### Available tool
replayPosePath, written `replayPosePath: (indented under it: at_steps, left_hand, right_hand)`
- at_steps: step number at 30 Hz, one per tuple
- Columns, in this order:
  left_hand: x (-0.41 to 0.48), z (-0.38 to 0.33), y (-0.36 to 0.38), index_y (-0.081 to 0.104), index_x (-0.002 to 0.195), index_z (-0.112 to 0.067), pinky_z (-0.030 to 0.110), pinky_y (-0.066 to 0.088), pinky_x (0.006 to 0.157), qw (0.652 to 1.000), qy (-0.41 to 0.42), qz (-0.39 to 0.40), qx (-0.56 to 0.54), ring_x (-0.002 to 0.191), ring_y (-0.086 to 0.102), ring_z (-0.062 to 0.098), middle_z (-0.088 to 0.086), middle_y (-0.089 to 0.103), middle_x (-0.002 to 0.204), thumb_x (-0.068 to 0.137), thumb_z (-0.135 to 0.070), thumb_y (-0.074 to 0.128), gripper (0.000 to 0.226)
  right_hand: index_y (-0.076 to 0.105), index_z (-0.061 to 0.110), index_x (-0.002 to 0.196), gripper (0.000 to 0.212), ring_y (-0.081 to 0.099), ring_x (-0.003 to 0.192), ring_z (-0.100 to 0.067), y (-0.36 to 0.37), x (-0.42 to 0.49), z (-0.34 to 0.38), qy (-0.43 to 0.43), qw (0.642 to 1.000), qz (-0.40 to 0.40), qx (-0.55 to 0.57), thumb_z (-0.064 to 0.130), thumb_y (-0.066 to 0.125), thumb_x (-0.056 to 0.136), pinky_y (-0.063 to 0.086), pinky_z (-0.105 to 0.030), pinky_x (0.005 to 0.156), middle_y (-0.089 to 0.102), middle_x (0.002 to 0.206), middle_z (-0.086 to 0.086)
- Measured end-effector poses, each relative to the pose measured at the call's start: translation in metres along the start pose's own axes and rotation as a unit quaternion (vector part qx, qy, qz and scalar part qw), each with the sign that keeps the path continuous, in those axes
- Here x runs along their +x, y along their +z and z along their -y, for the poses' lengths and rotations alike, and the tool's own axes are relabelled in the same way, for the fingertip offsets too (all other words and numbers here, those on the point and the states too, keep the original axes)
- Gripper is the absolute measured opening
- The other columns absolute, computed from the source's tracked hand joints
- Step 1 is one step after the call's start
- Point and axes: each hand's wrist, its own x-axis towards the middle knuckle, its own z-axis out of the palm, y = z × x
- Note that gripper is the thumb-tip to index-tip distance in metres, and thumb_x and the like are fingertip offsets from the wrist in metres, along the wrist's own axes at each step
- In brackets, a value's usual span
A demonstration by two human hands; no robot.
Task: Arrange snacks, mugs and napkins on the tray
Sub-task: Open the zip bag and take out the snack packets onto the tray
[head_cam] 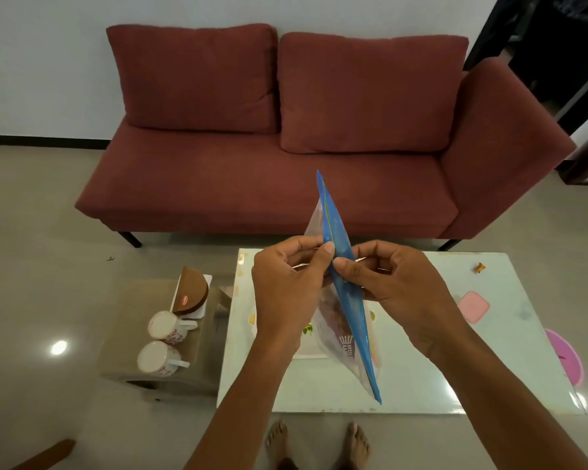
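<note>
I hold a clear snack bag (348, 320) with a blue zip top edge-on above the white table (421, 385). My left hand (286, 283) pinches the blue strip from the left, my right hand (398, 283) from the right, thumbs nearly touching. Snacks show dimly through the plastic. Beneath the bag lies a white tray (311, 352) with a small printed pattern, mostly hidden. Two white patterned mugs (165, 325) (157, 357) stand on a low brown stool (133, 310) left of the table. Behind them a brown half-round napkin holder (192, 293) rests on white napkins.
A dark red sofa (269, 184) stands behind the table. On the table's right lie a pink square lid (473, 307) and a small orange scrap (479, 267). A pink bowl (566, 356) sits at the right edge. My bare feet are below the table's near edge.
</note>
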Motion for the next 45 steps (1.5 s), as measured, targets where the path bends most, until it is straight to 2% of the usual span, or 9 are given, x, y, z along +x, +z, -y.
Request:
replayPosePath:
  at_steps: [6, 13, 16, 21, 25, 29, 37, 40, 45]
  left_hand:
    - [-0.002, -0.005, 0.015, 0.066, 0.117, -0.015, 0.018, 0.060, 0.070, 0.994, 0.071, -0.037, 0.077, 0.083, 0.073, 0.009, 0.002, 0.075, 0.108, 0.090, -0.022, 0.069, 0.028]
    - [-0.003, -0.007, 0.026, 0.065, 0.126, -0.009, 0.016, 0.054, 0.080, 0.959, 0.159, -0.057, 0.226, 0.077, 0.066, 0.007, 0.005, 0.075, 0.109, 0.089, -0.031, 0.064, 0.043]
    - [0.000, -0.005, 0.027, 0.066, 0.123, -0.007, 0.007, 0.040, 0.072, 0.953, 0.156, -0.055, 0.252, 0.077, 0.063, 0.008, 0.007, 0.075, 0.109, 0.087, -0.033, 0.066, 0.044]
    - [0.000, 0.004, 0.021, 0.067, 0.121, -0.007, 0.013, 0.049, 0.078, 0.955, 0.135, -0.040, 0.259, 0.076, 0.058, 0.006, 0.008, 0.074, 0.109, 0.085, -0.035, 0.065, 0.046]
    - [-0.005, 0.015, 0.016, 0.067, 0.120, -0.005, -0.002, 0.037, 0.057, 0.949, 0.129, -0.032, 0.285, 0.074, 0.054, 0.003, 0.009, 0.074, 0.111, 0.085, -0.032, 0.068, 0.044]
    - [-0.009, 0.028, 0.009, 0.069, 0.113, -0.007, 0.004, 0.043, 0.066, 0.946, 0.120, -0.031, 0.300, 0.070, 0.058, 0.005, 0.007, 0.075, 0.103, 0.086, -0.034, 0.068, 0.038]
    - [-0.013, 0.046, -0.010, 0.066, 0.106, -0.020, 0.031, 0.062, 0.076, 0.981, 0.016, -0.073, 0.178, 0.076, 0.068, 0.009, -0.006, 0.073, 0.097, 0.093, -0.040, 0.060, 0.024]
    - [-0.012, 0.050, -0.014, 0.063, 0.097, -0.013, 0.023, 0.058, 0.071, 0.987, -0.028, 0.005, 0.159, 0.077, 0.068, 0.014, 0.000, 0.071, 0.095, 0.098, -0.046, 0.046, 0.037]
    - [-0.012, 0.054, -0.021, 0.054, 0.085, -0.013, 0.006, 0.048, 0.058, 0.965, 0.083, 0.009, 0.248, 0.065, 0.062, 0.007, -0.003, 0.065, 0.085, 0.100, -0.032, 0.047, 0.025]
  right_hand:
    - [0.067, 0.021, 0.091, 0.017, 0.071, 0.072, -0.016, -0.004, 0.007, -0.007, -0.032, 0.992, -0.066, -0.100, 0.036, 0.068, 0.084, 0.062, -0.026, 0.069, 0.071, 0.082, 0.003]
    - [0.061, 0.022, 0.086, 0.015, 0.060, 0.061, -0.001, 0.000, 0.008, -0.009, -0.108, 0.962, -0.126, -0.219, 0.034, 0.069, 0.085, 0.044, 0.003, 0.061, 0.061, 0.074, 0.013]
    - [0.063, 0.019, 0.089, 0.019, 0.055, 0.061, 0.002, 0.002, 0.009, -0.010, -0.098, 0.957, -0.124, -0.242, 0.037, 0.067, 0.085, 0.040, 0.002, 0.059, 0.061, 0.078, 0.011]
    - [0.062, 0.019, 0.086, 0.016, 0.054, 0.059, 0.000, 0.009, 0.007, -0.018, -0.098, 0.955, -0.122, -0.253, 0.035, 0.068, 0.086, 0.036, 0.002, 0.064, 0.064, 0.081, 0.009]
    - [0.068, 0.012, 0.097, 0.028, 0.054, 0.066, -0.006, 0.019, 0.003, -0.031, -0.080, 0.949, -0.111, -0.286, 0.037, 0.063, 0.088, 0.034, -0.003, 0.067, 0.073, 0.094, -0.003]
    - [0.066, 0.013, 0.102, 0.032, 0.047, 0.066, -0.005, 0.033, -0.003, -0.043, -0.069, 0.939, -0.090, -0.325, 0.042, 0.056, 0.091, 0.027, 0.002, 0.061, 0.072, 0.097, -0.002]
    - [0.066, 0.005, 0.101, 0.022, 0.053, 0.062, -0.001, 0.053, -0.015, -0.045, -0.116, 0.965, -0.033, -0.233, 0.025, 0.062, 0.092, 0.039, 0.005, 0.069, 0.068, 0.091, 0.000]
    - [0.063, 0.006, 0.098, 0.017, 0.055, 0.061, 0.001, 0.056, -0.017, -0.044, -0.116, 0.972, -0.036, -0.200, 0.022, 0.061, 0.092, 0.040, 0.006, 0.069, 0.064, 0.088, 0.005]
    - [0.062, 0.003, 0.092, 0.021, 0.053, 0.055, -0.002, 0.059, -0.022, -0.046, -0.121, 0.971, -0.064, -0.196, 0.023, 0.065, 0.089, 0.042, 0.004, 0.065, 0.059, 0.078, 0.007]
